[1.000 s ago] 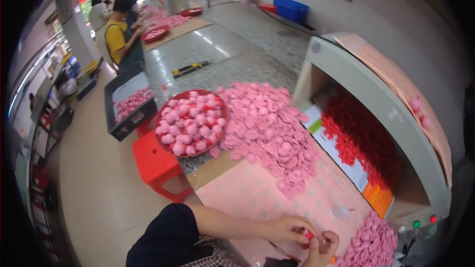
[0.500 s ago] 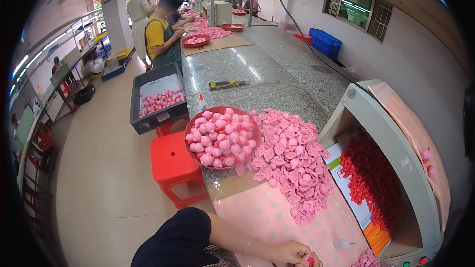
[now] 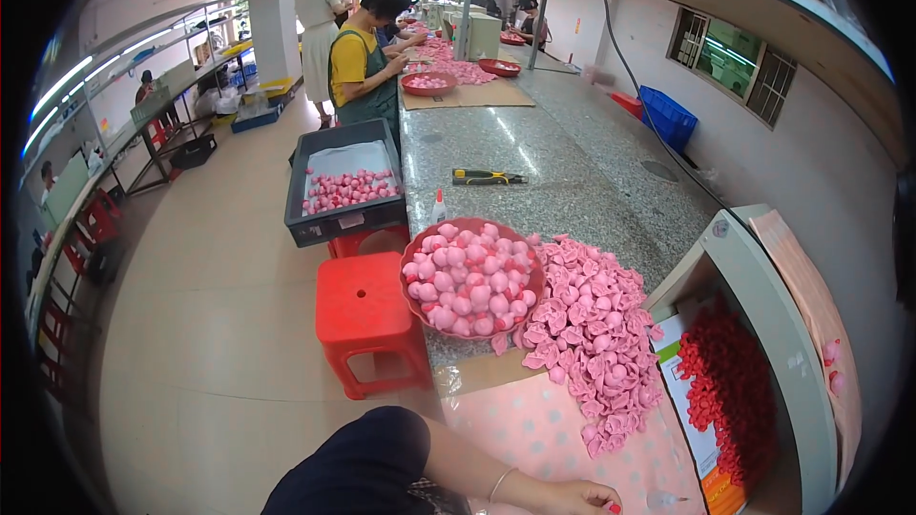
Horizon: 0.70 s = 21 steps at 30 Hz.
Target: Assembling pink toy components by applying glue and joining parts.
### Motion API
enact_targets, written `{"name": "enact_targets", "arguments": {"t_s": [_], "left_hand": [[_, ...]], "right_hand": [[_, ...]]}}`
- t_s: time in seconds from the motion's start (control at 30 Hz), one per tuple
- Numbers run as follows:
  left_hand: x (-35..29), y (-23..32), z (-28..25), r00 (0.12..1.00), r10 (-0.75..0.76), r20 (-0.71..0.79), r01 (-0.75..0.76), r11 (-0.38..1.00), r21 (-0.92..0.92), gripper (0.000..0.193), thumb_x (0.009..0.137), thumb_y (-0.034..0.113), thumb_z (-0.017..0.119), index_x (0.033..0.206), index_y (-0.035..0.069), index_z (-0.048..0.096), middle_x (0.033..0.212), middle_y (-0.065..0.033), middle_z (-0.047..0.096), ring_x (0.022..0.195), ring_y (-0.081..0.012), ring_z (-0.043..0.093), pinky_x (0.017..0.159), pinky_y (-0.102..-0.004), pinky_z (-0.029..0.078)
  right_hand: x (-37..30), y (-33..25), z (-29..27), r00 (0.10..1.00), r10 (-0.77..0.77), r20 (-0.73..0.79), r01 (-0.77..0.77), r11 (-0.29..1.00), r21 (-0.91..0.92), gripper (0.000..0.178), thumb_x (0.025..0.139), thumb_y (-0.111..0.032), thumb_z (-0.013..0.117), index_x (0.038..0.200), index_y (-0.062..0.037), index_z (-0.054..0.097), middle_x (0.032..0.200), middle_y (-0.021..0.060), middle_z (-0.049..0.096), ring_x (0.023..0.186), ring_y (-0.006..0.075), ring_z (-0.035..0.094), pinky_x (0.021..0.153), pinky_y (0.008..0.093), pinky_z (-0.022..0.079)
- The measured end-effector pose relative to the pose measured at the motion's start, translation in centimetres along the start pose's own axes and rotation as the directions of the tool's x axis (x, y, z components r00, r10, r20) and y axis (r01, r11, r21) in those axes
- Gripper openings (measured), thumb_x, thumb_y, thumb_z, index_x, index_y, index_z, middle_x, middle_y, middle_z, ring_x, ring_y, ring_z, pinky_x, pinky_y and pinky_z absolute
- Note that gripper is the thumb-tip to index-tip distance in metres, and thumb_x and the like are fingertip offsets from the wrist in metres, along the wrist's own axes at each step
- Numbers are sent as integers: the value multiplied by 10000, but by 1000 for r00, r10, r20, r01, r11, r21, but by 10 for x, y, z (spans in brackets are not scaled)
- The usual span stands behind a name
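Note:
Low in the view, my left hand (image 3: 578, 494) comes in under a dark sleeve, a bracelet on its wrist. Its fingers are closed around a small pink and red piece (image 3: 613, 508), partly cut off by the lower edge. My right hand is out of view. Beside the left hand lies a small clear bottle with a thin tip (image 3: 665, 498) on the pink dotted cloth (image 3: 520, 429). Beyond is a heap of pink petal-like pieces (image 3: 596, 324). Left of the heap, a red bowl (image 3: 537, 298) holds many pink balls with red parts.
A pale open-fronted box (image 3: 801, 372) at the right holds a heap of small red pieces (image 3: 716, 391). Yellow-black pliers (image 3: 489, 176) and a white red-tipped bottle (image 3: 439, 206) rest on the stone counter. A red stool (image 3: 358, 296) and dark crate (image 3: 343, 227) stand left; a co-worker (image 3: 361, 67) works beyond.
The whole scene has shifted right and slightly down in the view. My left hand stays closed near the lower edge, with less of the small piece showing.

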State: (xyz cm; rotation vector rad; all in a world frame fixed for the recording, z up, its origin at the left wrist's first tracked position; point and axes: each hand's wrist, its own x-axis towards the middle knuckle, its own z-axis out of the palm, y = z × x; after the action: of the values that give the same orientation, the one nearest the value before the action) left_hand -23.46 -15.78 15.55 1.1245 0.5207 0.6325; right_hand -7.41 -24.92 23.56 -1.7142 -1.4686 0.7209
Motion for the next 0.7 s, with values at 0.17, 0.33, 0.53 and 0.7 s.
{"name": "enact_targets", "arguments": {"t_s": [0.17, 0.33, 0.53, 0.7], "left_hand": [[-23, 7, 4, 991, -125, 44, 133, 936, -326, 264, 837, 310, 554, 939, 67, 544, 871, -30, 590, 693, -81, 530, 600, -232, 447], [38, -20, -21, 967, -46, 251, 180, 819, -545, 195, 873, 244, 503, 973, 77, 497, 850, 12, 539, 707, -63, 508, 623, -201, 415], [177, -36, -41, 991, -118, 59, 128, 962, -240, 278, 905, 244, 428, 1113, 67, 483, 953, -22, 536, 815, -78, 516, 675, -224, 437], [290, -70, -18, 979, -155, 131, 187, 939, -289, 342, 909, 191, 407, 1228, 67, 409, 1157, -92, 492, 932, -125, 523, 757, -259, 448]], "right_hand": [[8, 56, -14, 988, 11, -151, -24, 996, -89, 544, 788, -107, 596, 1254, 4, 338, 1187, 186, 426, 1013, 295, 485, 854, 377, 408], [92, 99, -5, 996, 44, -74, -64, 953, -298, 565, 797, -181, 591, 1279, -45, 330, 1143, 153, 460, 987, 236, 479, 848, 338, 396], [221, 193, -10, 989, -34, -146, 7, 983, -181, 454, 756, -58, 569, 1179, 13, 420, 1104, 157, 481, 1043, 260, 462, 904, 334, 354], [298, 267, -76, 989, -97, -114, 65, 965, -253, 533, 720, -101, 636, 1197, -10, 415, 1129, 155, 486, 1040, 261, 470, 894, 333, 378]]}}
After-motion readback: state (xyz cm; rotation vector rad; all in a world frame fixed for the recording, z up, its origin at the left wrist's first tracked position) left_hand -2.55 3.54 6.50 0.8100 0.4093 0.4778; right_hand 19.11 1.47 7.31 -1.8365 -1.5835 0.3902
